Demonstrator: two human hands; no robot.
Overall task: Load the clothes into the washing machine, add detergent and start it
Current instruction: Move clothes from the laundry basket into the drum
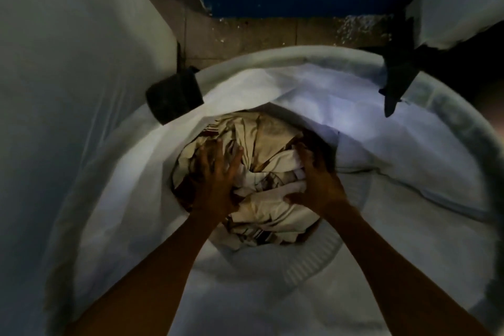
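Loading seemed the step in hand: clothes (pixel 261 142) lay deep in the tub (pixel 272 53). Left hand (pixel 215 174), fingers spread, pressed them at 9 o'clock; right hand (pixel 320 183) gripped a fold at 3 o'clock. Next: free hands, fetch detergent.

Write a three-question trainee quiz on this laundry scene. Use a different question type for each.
1. True or false: the left hand and the right hand are both down inside the round tub.
2. Multiple choice: the left hand lies on the bundle of clothes with A) its fingers spread, B) a closed fist, C) only one fingertip touching.
3. Fill in: the sheet draped along the tub's inner wall is ____ in colour.

Key: 1 true; 2 A; 3 white.
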